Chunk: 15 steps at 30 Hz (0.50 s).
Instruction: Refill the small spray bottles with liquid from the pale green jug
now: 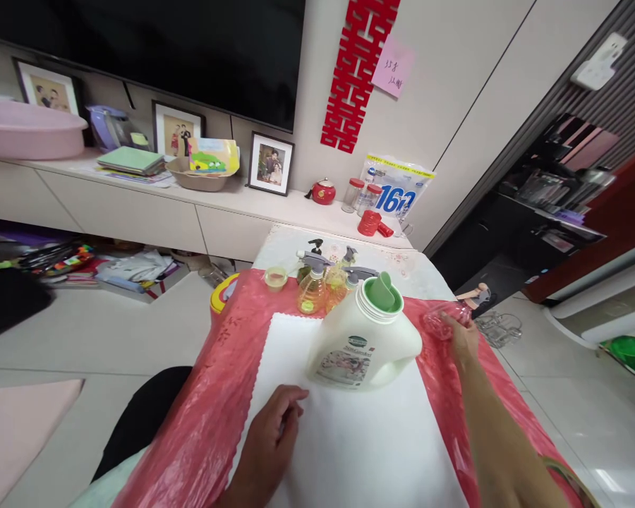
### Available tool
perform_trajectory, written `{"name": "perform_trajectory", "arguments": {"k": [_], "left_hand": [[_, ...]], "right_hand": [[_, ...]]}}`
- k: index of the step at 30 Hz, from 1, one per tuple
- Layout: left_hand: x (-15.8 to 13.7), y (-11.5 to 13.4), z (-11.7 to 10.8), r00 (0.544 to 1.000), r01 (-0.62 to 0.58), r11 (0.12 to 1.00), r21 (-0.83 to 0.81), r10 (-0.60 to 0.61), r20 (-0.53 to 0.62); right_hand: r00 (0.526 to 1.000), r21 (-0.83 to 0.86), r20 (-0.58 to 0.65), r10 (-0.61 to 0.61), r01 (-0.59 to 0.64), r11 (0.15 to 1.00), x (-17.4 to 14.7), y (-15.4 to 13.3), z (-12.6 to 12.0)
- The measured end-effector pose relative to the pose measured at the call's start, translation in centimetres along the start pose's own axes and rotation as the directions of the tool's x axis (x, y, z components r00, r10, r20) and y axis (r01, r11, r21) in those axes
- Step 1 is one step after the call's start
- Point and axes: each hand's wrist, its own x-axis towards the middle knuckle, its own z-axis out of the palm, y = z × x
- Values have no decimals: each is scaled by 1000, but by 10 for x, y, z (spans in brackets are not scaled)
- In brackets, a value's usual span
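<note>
We see a big pale jug (373, 342) on the white sheet (360, 444), partly hiding the spray bottles (311, 295) behind it. Our left hand (272, 437) curls loosely, holding nothing, near the jug; our right hand (466, 340) grasps a clear spray bottle (459, 309). Red plastic (206, 395) lies beneath the sheet. Beyond, a television (153, 49) hangs above a cabinet (233, 229). We read "160" on a bag (398, 189).
</note>
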Motion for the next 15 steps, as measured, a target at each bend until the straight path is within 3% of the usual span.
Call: {"name": "perform_trajectory", "arguments": {"k": [4,8,13,14,15], "left_hand": [[3,4,-2,1000,4,1000,14,-4,-5],[5,6,-3,1000,13,1000,7,-13,12],[5,12,-2,999,16,1000,-11,-16,49],[5,13,-2,998,11,1000,-20,-10,58],[4,15,-3,997,10,999,-33,-8,71]], "right_hand": [[998,137,58,12,-20,990,-33,-26,-18],[977,227,204,-68,21,974,-87,-60,-41],[900,230,430,-67,-38,972,-183,-80,-59],[876,221,480,-43,-74,972,-204,-77,-60],[814,206,580,17,-166,964,-226,-72,-61]]}}
